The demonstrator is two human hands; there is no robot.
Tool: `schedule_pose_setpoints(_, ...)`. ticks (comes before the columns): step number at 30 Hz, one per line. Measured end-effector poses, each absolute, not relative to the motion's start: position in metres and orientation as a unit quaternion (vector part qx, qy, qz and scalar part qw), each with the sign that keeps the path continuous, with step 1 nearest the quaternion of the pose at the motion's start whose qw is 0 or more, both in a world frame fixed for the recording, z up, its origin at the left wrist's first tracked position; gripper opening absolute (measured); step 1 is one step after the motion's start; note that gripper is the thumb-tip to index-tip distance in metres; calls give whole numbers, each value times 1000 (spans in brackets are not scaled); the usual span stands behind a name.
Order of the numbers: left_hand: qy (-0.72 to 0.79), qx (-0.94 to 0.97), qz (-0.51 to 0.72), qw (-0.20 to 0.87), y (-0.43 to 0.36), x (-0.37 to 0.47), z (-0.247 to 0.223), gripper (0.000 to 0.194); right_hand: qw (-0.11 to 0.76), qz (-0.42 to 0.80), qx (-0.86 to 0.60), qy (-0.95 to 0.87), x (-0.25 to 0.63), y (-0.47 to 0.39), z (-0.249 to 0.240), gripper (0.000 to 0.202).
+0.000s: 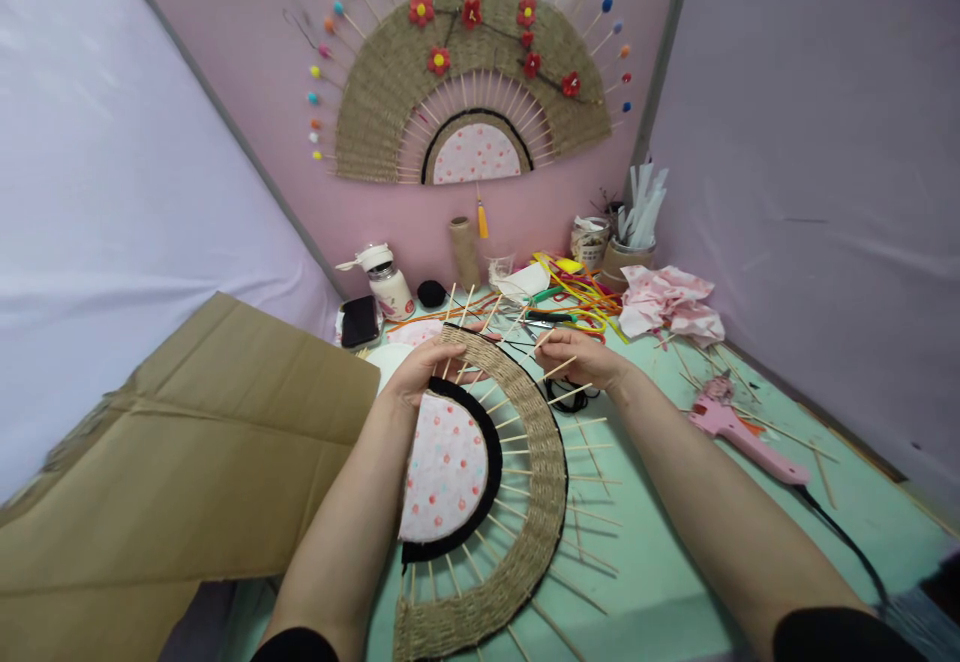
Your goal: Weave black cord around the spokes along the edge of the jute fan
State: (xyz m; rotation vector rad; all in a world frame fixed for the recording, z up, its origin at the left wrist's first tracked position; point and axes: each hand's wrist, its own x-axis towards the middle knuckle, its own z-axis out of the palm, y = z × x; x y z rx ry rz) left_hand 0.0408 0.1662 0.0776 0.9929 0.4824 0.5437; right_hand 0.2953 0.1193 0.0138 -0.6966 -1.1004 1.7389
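Note:
A half-round woven fan frame (546, 462) stands tilted on its side in front of me, with thin wooden sticks fanning out to the right. Its inner half-disc (446, 467) is pink dotted cloth with a black rim. My left hand (435, 364) grips the upper end of the fan, fingers partly behind the weave. At the outer edge, my right hand (574, 354) is closed in a pinch near the stick tips and a thin black cord (517, 344); what lies between its fingertips is too small to make out.
Cardboard (255, 422) leans at the left. A pink glue gun (750, 437) lies right. Behind are a bottle (390, 287), scissors (544, 322), coloured pipe cleaners (577, 292) and crumpled cloth (671, 304). A finished fan (375, 82) hangs on the back wall.

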Motion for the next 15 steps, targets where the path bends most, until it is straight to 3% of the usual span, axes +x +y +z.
schedule_pose_setpoints(15,260,438,285,812,166,40,81,43,595,659,-248,-388,299,120,30,25)
